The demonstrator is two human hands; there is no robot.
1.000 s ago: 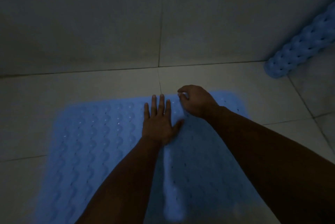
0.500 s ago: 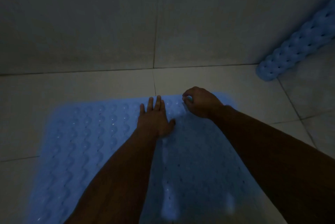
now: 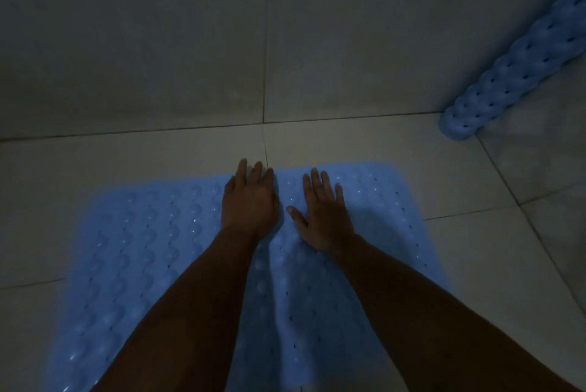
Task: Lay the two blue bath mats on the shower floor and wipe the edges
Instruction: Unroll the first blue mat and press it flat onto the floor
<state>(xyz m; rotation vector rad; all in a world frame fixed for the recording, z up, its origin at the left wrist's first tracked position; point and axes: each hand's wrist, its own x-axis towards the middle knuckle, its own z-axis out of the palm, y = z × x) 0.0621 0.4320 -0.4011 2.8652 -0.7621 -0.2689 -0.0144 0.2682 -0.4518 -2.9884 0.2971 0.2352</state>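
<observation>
A blue bath mat (image 3: 152,252) with rows of bumps and small holes lies flat on the pale tiled shower floor (image 3: 126,163). My left hand (image 3: 249,204) rests palm down near the mat's far edge, fingertips reaching that edge. My right hand (image 3: 323,217) lies flat beside it, fingers spread, thumb pointing left. Neither hand holds anything. A raised ridge runs down the mat between my forearms. The second blue mat (image 3: 520,68) is rolled up and leans in the right corner against the wall.
A grey tiled wall (image 3: 190,42) rises just beyond the mat's far edge. Bare floor tiles lie left and right of the mat. The light is dim.
My right hand has let go of the mat's far edge and opened flat on the mat. My left hand has slid forward to the far edge.
</observation>
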